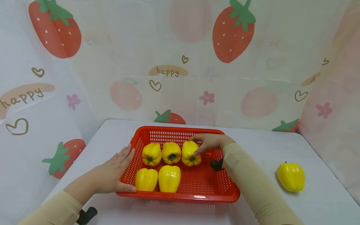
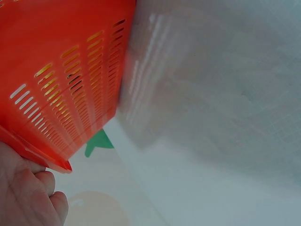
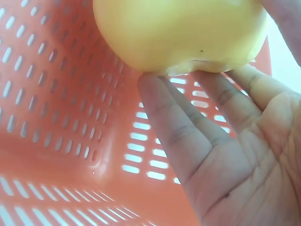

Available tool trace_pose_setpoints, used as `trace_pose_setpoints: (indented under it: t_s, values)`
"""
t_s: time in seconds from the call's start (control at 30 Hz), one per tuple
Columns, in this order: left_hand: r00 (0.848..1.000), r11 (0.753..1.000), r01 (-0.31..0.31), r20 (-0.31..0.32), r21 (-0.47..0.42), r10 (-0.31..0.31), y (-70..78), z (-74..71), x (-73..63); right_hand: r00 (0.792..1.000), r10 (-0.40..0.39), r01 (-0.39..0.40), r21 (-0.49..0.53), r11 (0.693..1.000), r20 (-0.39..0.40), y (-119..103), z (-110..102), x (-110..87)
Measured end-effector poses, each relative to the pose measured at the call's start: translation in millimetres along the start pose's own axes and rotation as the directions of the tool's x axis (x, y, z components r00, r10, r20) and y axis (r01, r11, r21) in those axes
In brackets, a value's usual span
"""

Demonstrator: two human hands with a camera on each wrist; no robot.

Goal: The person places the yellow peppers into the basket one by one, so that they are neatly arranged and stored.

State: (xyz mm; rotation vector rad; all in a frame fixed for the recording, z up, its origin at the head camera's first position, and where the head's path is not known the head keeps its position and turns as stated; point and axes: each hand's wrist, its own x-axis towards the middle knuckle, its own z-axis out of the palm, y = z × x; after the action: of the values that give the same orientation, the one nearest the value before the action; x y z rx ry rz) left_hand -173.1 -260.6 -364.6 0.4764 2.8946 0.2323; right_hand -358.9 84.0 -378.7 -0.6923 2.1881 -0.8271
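A red plastic basket (image 1: 197, 181) with slotted walls holds several yellow bell peppers, three in the back row and two in front. My left hand (image 1: 112, 172) grips its left front corner, thumb over the rim and fingers along the left side. In the left wrist view, the fingers (image 2: 47, 181) lie against the outside of the basket rim (image 2: 37, 153). My right hand (image 1: 209, 142) reaches inside and holds the rightmost back-row bell pepper (image 1: 189, 153). The right wrist view has that bell pepper (image 3: 178, 33) between thumb and fingertips, its stem end hidden.
Another yellow bell pepper (image 1: 291, 177) lies on the white table (image 1: 261, 150), right of the basket. A strawberry-printed curtain (image 1: 197, 78) hangs behind the table and along both sides. Black wrist-camera mounts (image 1: 87, 215) stick out near the wrists.
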Motion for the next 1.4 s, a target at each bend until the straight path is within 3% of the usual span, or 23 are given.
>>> trace_pose_setpoints:
  t_s: [0.2,0.47,0.87,1.07,1.4]
  values:
    - [1.000,1.000,-0.007,0.000,0.004,0.007,0.4,-0.5,-0.1,0.999,0.034,-0.034,-0.019,0.999,0.005,-0.1,2.6,0.9]
    - [1.000,1.000,0.000,0.000,0.002,0.000,-2.2,0.0,-0.8,0.998,0.046,-0.047,0.030,0.998,0.042,-0.9,6.9,2.1]
    - [1.000,1.000,-0.013,-0.014,0.008,0.013,-4.4,4.2,0.7,0.995,0.100,-0.100,0.005,0.995,-0.013,1.0,8.2,3.1]
    - [1.000,1.000,-0.008,-0.013,0.005,0.008,-5.9,5.0,2.5,0.995,0.090,-0.090,-0.009,0.996,-0.039,0.4,6.2,2.6]
    - [1.000,1.000,0.004,-0.009,0.000,-0.004,-6.0,5.6,5.5,0.996,0.086,-0.084,0.094,0.992,-0.024,-0.5,3.5,0.0]
